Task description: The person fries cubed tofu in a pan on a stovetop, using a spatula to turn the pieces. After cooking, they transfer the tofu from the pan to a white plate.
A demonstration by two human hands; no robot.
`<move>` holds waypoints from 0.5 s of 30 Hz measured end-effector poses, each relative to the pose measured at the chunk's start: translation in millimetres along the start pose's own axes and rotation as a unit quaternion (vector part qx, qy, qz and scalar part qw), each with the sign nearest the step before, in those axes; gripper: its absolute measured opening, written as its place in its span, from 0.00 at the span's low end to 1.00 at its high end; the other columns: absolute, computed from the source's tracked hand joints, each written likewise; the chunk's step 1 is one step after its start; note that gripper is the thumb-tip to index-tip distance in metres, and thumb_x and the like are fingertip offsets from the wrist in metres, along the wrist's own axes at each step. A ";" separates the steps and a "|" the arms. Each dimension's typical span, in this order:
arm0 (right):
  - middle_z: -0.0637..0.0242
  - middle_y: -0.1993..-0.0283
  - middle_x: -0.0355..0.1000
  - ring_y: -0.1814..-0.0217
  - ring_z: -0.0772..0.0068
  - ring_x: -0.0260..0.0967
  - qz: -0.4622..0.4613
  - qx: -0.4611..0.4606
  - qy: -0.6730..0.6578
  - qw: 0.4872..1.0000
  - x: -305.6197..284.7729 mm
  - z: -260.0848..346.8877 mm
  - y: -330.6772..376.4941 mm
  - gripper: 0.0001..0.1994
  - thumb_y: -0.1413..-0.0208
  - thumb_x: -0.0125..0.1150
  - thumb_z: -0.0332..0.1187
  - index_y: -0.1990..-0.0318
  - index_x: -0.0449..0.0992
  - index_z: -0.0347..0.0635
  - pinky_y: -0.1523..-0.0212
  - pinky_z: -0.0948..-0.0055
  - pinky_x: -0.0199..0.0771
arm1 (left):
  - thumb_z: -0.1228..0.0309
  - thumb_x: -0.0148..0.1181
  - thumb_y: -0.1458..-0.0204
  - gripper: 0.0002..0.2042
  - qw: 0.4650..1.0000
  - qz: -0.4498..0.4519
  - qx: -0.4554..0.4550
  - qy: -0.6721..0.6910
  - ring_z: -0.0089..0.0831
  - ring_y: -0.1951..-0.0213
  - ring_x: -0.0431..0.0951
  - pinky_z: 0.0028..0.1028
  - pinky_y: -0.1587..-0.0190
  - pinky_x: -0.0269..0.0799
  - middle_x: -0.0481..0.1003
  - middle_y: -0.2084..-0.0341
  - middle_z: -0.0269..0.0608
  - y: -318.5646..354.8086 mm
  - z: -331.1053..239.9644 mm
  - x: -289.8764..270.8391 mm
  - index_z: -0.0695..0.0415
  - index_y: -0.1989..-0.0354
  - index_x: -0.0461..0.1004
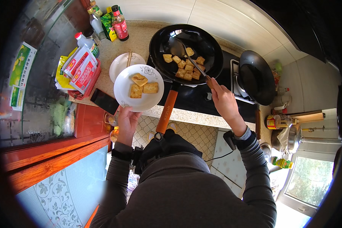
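Note:
My left hand point(127, 121) grips the near rim of a white plate point(122, 95) with a grey flower print. Three golden fried tofu pieces point(151, 87) lie on it. In my right hand point(225, 100) is the wooden handle of a metal spatula point(177, 48), its rounded head inside the black wok point(160, 42). Several browned tofu pieces point(189, 69) are grouped in the wok beside the spatula's shaft. The wok's wooden handle point(167, 110) points toward me, with neither hand on it. The held plate partly overlaps a second white plate point(117, 64) that bears chopsticks point(129, 58).
A second dark pan point(256, 78) sits on the right burner. Bottles point(120, 24), a red basket point(93, 81) of packets and a phone point(105, 101) stand or lie on the left counter. A metal pot point(290, 137) and jars are at the right.

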State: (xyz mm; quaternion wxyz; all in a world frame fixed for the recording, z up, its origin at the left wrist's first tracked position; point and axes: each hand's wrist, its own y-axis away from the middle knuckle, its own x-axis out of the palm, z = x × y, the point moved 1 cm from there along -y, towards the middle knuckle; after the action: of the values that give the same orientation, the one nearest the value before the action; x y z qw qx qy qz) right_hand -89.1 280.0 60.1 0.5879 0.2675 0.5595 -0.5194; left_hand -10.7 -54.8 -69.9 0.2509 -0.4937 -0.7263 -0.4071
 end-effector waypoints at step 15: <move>0.54 0.74 0.69 0.77 0.49 0.69 0.045 -0.005 -0.067 0.997 -32.6 16.4 17.2 0.18 0.47 0.55 0.27 0.47 0.68 0.36 0.75 0.59 0.71 | 0.79 0.49 0.50 0.20 1.000 -0.013 0.006 0.004 0.41 0.54 0.76 0.37 0.57 0.79 0.70 0.52 0.46 -1.9 -1.4 2.3 0.57 0.46 0.62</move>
State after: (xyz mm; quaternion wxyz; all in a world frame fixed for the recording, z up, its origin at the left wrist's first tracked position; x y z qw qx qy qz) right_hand -61.8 280.9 89.8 0.6482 0.2536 0.5090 -0.5064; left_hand -13.4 -55.2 -68.0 0.2515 -0.4808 -0.7341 -0.4082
